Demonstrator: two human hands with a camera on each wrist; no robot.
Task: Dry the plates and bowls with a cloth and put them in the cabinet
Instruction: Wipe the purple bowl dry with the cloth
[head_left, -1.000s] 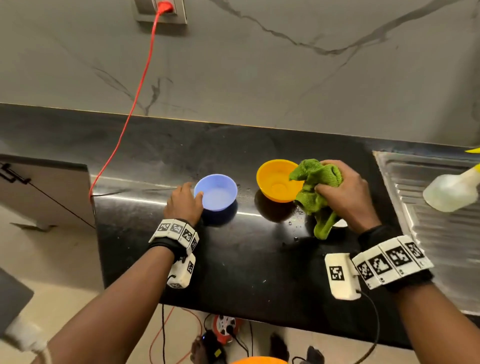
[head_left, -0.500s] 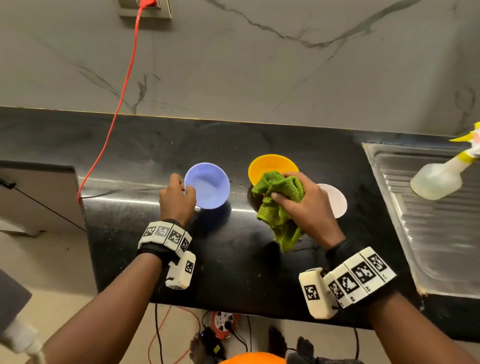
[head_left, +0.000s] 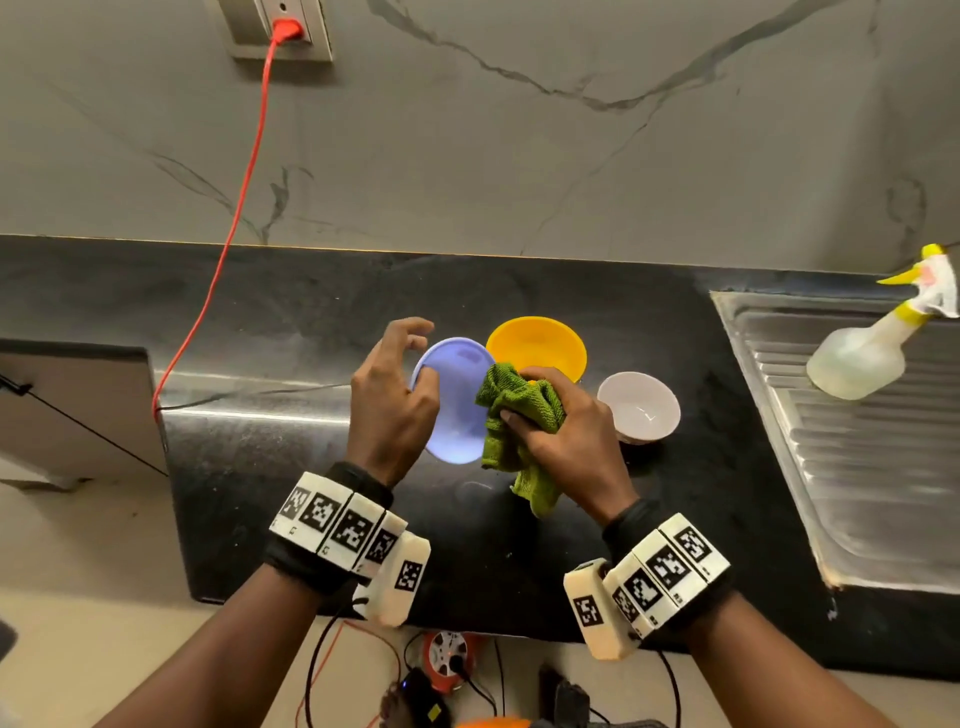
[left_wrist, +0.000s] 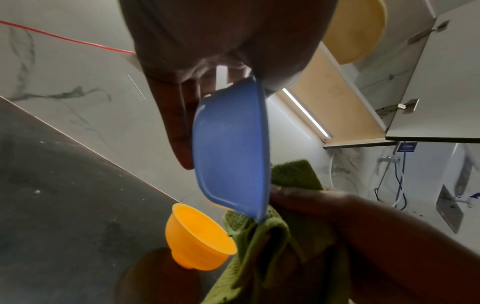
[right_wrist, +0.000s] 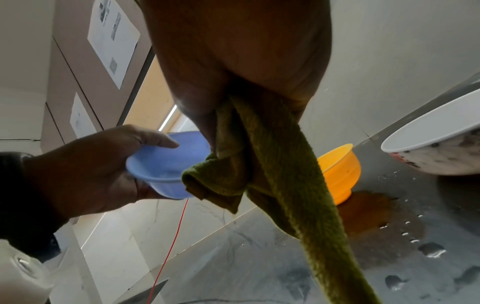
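Observation:
My left hand (head_left: 400, 395) holds the small blue bowl (head_left: 457, 405) lifted off the black counter and tipped on its side, thumb on the rim, fingers behind it (left_wrist: 179, 131). My right hand (head_left: 561, 431) grips the bunched green cloth (head_left: 519, 410) and presses it against the blue bowl's right edge; a tail of cloth (right_wrist: 311, 205) hangs down. An orange bowl (head_left: 537, 345) stands upright on the counter just behind the hands. A white bowl (head_left: 639, 408) sits to its right. In the left wrist view the blue bowl (left_wrist: 231, 144) stands edge-on above the orange bowl (left_wrist: 197, 236).
A steel sink drainboard (head_left: 852, 441) lies at the right with a spray bottle (head_left: 872, 348) on it. A red cable (head_left: 228, 228) runs from the wall socket down across the counter's left end. Water drops (right_wrist: 413, 234) dot the counter. An open upper cabinet (left_wrist: 363, 67) shows overhead.
My left hand has lifted the blue bowl off the counter and tilted it. My right hand has brought the green cloth leftward from the orange bowl to the blue bowl.

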